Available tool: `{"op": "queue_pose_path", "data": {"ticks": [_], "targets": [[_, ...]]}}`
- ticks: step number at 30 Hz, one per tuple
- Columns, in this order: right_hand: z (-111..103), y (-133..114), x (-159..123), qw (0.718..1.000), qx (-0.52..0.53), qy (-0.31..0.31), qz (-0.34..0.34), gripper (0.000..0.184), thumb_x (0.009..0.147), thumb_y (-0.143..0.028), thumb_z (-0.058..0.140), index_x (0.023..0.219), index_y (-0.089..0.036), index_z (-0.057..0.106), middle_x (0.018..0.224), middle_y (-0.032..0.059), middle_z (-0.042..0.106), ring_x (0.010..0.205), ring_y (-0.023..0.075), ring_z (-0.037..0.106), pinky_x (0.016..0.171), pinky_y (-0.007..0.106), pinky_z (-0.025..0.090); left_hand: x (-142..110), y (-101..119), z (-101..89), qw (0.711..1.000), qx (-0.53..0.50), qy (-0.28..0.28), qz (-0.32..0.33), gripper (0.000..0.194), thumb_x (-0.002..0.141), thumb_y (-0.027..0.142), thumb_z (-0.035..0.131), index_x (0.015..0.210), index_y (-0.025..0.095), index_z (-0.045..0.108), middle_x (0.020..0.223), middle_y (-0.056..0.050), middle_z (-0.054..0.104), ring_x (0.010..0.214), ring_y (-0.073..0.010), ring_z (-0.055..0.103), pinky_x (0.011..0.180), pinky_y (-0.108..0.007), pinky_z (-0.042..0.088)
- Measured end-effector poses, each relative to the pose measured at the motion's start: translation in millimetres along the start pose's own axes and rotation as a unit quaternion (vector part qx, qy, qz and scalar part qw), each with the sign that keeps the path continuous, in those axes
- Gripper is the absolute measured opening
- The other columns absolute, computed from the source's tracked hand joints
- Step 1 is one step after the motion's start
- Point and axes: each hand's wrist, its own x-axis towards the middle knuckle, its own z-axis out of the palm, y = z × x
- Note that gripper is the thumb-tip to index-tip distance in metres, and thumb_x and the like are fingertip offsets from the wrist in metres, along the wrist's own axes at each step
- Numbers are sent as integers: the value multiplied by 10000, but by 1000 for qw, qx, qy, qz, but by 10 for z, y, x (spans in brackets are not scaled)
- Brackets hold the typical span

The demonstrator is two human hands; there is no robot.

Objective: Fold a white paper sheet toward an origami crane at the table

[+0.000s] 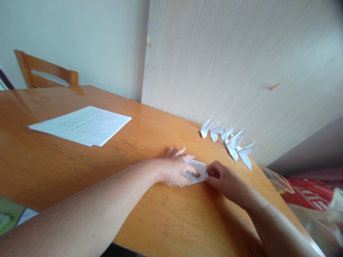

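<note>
A small folded sheet of white paper [198, 165] lies on the wooden table [160, 210] between my hands. My left hand [178, 169] rests over its left part with fingers spread, the index finger lying on the paper. At the paper's right edge, my right hand [221, 178] pinches it between thumb and curled fingers. Part of the paper is hidden under my left hand. Beyond my right hand stands a row of several folded paper figures [233, 144] with pointed, wing-like flaps.
A stack of printed sheets [88, 125] lies on the table's left side. Behind it is a wooden chair [49, 69]. A pale wooden panel [214, 64] borders the far edge. Red and clear bags [308, 194] sit past the right edge. A green item [10, 214] is at lower left.
</note>
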Motion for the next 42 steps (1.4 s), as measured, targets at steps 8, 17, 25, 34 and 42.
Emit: {"op": "queue_pose_path", "data": {"ticks": [8, 17, 25, 34, 42], "targets": [[-55, -50, -11, 999, 23, -23, 20, 158, 709, -150, 545, 857, -205, 555, 754, -10, 597, 670, 143, 534, 561, 252, 361, -3, -6, 2, 1000, 0, -4, 2, 480, 824, 392, 557, 1292, 497, 577, 1620, 29, 232, 1496, -388, -9, 1077, -734, -28], [-76, 46, 18, 998, 47, -37, 12, 175, 709, -163, 515, 866, -213, 572, 764, -6, 614, 674, 148, 531, 569, 253, 367, -23, 26, -38, 1000, 0, -25, -8, 497, 830, 417, 542, 1322, 490, 552, 1635, 44, 179, 1496, -376, -60, 1089, -718, -38], [-77, 56, 23, 999, 38, 12, 16, 77, 769, -246, 530, 833, -218, 563, 731, -16, 579, 652, 147, 489, 576, 263, 356, -24, 18, -23, 1000, -3, -15, -7, 491, 827, 405, 558, 1312, 474, 562, 1632, 18, 195, 1499, -364, -47, 1092, -714, -38], [-31, 58, 44, 1000, -1, 7, -12, 147, 812, -346, 609, 810, -222, 529, 694, -19, 564, 630, 153, 493, 565, 274, 363, -32, 19, -5, 1000, 10, 10, 6, 478, 834, 381, 582, 1307, 448, 577, 1614, -12, 252, 1486, -423, 7, 1055, -773, 11], [52, 100, 88, 991, -110, 55, -51, 187, 880, -379, 547, 777, -224, 524, 701, -13, 603, 641, 161, 526, 569, 281, 349, -30, 41, -21, 1000, 26, 2, -2, 582, 823, 371, 581, 1390, 464, 489, 1622, -7, 224, 1486, -425, -17, 1061, -770, 6]]}}
